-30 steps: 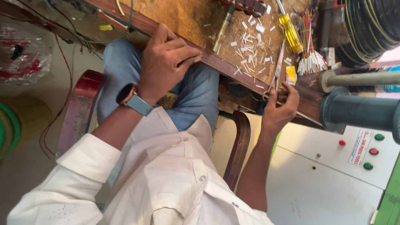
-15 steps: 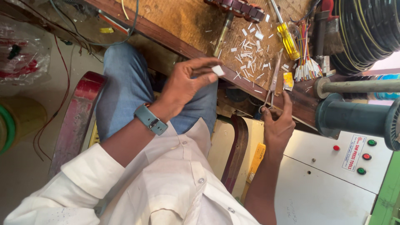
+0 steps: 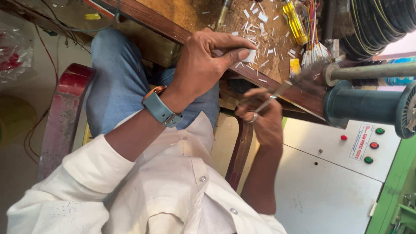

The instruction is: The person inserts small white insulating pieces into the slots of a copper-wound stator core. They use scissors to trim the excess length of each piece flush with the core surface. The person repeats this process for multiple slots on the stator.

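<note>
My left hand, with a grey-blue watch on the wrist, hovers at the edge of the wooden worktable. Its thumb and forefinger pinch a small white sleeve piece. Lower and to the right, my right hand grips a pair of metal scissors. The blades are motion-blurred and point up toward the table edge. Several more white cut bits lie scattered on the tabletop just beyond my left hand.
A yellow-handled screwdriver and a bundle of coloured wires lie on the table. A green spool on a rod and a black cable coil sit at right. Below is a white cabinet with red and green buttons. A red chair is under me.
My left hand rose from lying flat on the table and now pinches a white piece. My right hand with the scissors dropped away from the table edge toward my body.
</note>
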